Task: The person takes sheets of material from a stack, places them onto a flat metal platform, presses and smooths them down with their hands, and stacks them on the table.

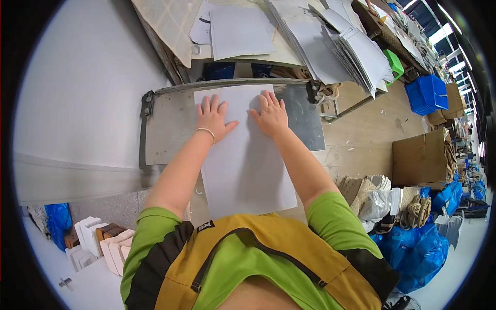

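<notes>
A long white sheet (243,165) lies over a grey metal board (168,129) and reaches back toward my body. On its far left part my left hand (213,120) rests palm down, fingers spread, with a bracelet at the wrist. My right hand (270,114) lies flat near the sheet's far right edge, its fingers a little apart. Neither hand grips anything; both touch the sheet.
Beyond the board, a table holds white sheets (240,31) and a thick stack of panels (361,54). To the right are a blue crate (426,95), a cardboard box (419,157) and blue bags (413,253). A white wall (88,93) stands left.
</notes>
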